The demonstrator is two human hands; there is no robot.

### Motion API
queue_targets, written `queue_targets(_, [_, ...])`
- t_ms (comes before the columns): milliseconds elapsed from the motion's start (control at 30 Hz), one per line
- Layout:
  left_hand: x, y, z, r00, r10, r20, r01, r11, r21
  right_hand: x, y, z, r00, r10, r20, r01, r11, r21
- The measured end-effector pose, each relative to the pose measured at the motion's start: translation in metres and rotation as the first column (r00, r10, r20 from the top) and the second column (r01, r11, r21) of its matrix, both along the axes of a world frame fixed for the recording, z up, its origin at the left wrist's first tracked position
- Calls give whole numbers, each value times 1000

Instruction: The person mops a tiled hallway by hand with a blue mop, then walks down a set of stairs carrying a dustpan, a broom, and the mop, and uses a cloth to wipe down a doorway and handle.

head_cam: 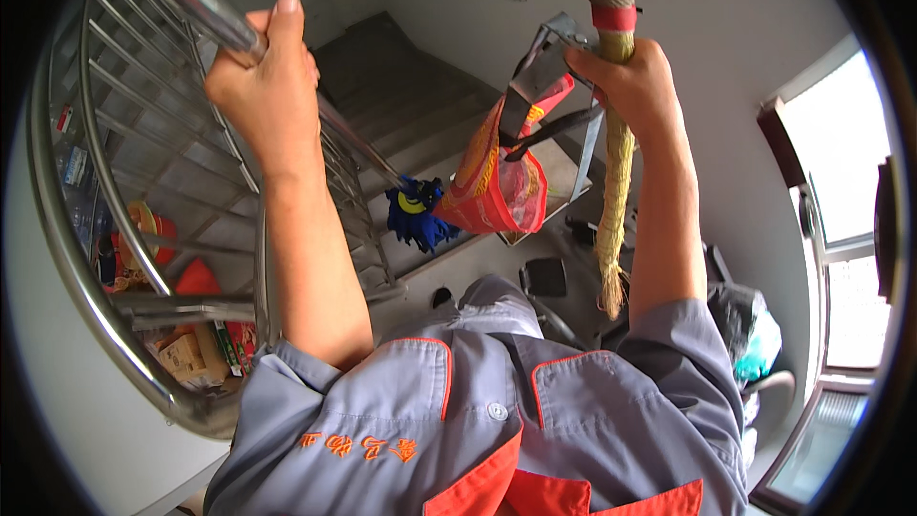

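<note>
My left hand (276, 97) is closed around a shiny metal pole (208, 3). Down at the pole's lower end hangs a mop head (419, 218) of blue strands with a yellow-green disc. My right hand (634, 82) grips a yellowish bound-straw broom (615, 186), wrapped with red bands above the hand and frayed at its lower tip. Beside that hand a grey metal frame (562, 29) hangs with a red printed plastic bag (491, 193) and a dark strap (555, 132). A pale pan-like part (566, 179) shows behind the bag. Whether my fingers also hold the frame is hidden.
Stairs (430, 115) lie ahead beside a grey wall. A stainless-steel railing (64, 229) curves along the left, with bottles (79, 172) and cardboard (190, 358) beyond it. At right are a black bag (734, 315), a dark chair seat (544, 277) and a window (831, 158).
</note>
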State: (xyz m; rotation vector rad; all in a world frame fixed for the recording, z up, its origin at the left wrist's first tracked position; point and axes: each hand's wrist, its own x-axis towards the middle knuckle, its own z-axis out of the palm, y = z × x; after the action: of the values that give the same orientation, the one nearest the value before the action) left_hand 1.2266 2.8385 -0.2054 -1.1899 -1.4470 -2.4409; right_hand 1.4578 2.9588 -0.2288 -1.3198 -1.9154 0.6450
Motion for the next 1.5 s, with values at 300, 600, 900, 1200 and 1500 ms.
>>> queue_targets(300, [-45,-41,21,998,-19,56,17,999,44,11,1,3,998,-43,41,45,997,-70])
queue_targets(600, [-84,-69,-91,969,-115,221,131,989,-64,28,2,7,991,-134,-17,135,988,69])
queue_targets(900, [-78,-82,-178,885,-89,456,88,996,25,72,13,14,970,-238,47,228,961,159])
queue_targets(1200, [-100,-149,-174,875,67,479,-89,996,24,85,22,-14,945,-310,108,294,945,143])
queue_targets(1500, [-88,-139,-146,852,340,398,-292,940,-177,102,34,-37,959,-282,-37,283,959,22])
